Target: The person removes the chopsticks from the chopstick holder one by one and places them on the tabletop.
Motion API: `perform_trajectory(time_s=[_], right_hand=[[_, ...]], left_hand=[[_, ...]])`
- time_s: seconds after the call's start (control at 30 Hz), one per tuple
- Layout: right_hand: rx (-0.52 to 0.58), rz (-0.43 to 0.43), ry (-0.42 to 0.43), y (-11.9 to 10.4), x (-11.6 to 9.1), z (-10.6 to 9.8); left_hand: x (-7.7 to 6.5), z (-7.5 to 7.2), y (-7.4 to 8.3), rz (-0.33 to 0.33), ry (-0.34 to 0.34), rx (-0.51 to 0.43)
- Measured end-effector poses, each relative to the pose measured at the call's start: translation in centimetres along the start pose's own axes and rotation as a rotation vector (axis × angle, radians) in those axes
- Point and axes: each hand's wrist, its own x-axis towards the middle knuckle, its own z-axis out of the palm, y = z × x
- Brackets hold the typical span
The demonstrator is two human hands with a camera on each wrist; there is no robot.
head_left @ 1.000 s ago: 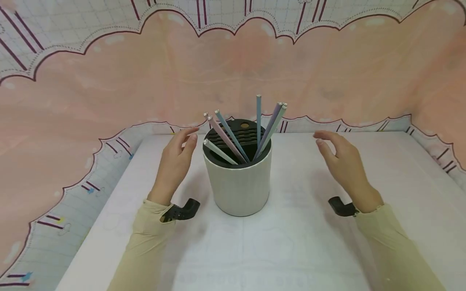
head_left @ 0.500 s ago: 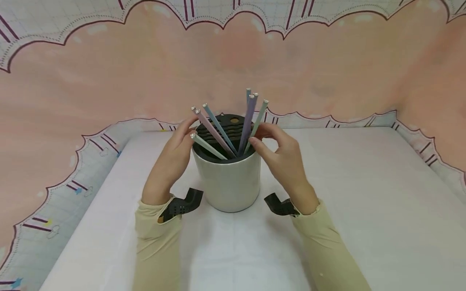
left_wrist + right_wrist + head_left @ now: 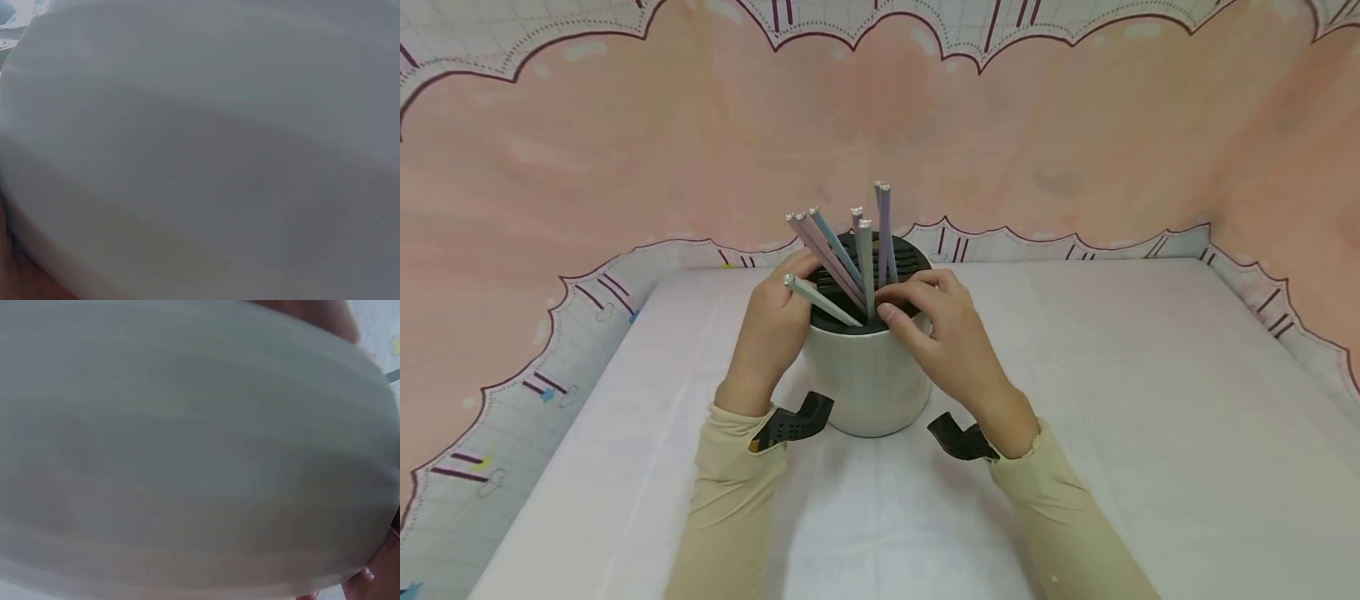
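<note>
A round off-white holder [image 3: 867, 383] with a black slotted insert [image 3: 912, 260] stands upright on the table. Thin pastel sticks with sparkly tips lean out of it: pink, blue and purple [image 3: 886, 225], and light green ones. My left hand [image 3: 767, 329] grips the holder's left side, fingers behind the rim and thumb toward the front. Over the right rim reaches my right hand [image 3: 951, 333], its bent index finger and thumb close together right beside an upright light green stick [image 3: 865, 258]; I cannot tell whether they pinch it. Both wrist views are filled by the holder's wall [image 3: 206, 150].
A white cloth [image 3: 1112, 400] covers the table. Behind it rises a peach backdrop [image 3: 880, 125] with scalloped borders. Black wrist cameras [image 3: 793, 421] sit at both cuffs, low beside the holder.
Both hands have come in from apart to the holder, the left to its side, the right over the rim. The purple and right-hand green sticks have shifted left and stand more upright.
</note>
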Motion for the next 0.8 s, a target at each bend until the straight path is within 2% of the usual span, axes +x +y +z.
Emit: perform_trajectory(time_s=[0.23,0.43,0.63,0.8], right_hand=[[-0.055,0.025,0.009,-1.2,0.2,0.5],[0.014,0.015,0.047,-1.2,0.3,0.8],[0.250,0.068,0.182,-1.0,0.3,-0.2],[0.515,0.012,0.308,-2.3,0.2,-1.8]], left_hand=[[0.2,-0.2,0.8,0.000,-0.039,0.070],[-0.1,-0.6,0.7,-0.039,-0.068,0.096],[0.0,-0.6,0.8,-0.041,-0.100,0.075],[0.3,-0.4,0.9,-0.014,-0.104,0.065]])
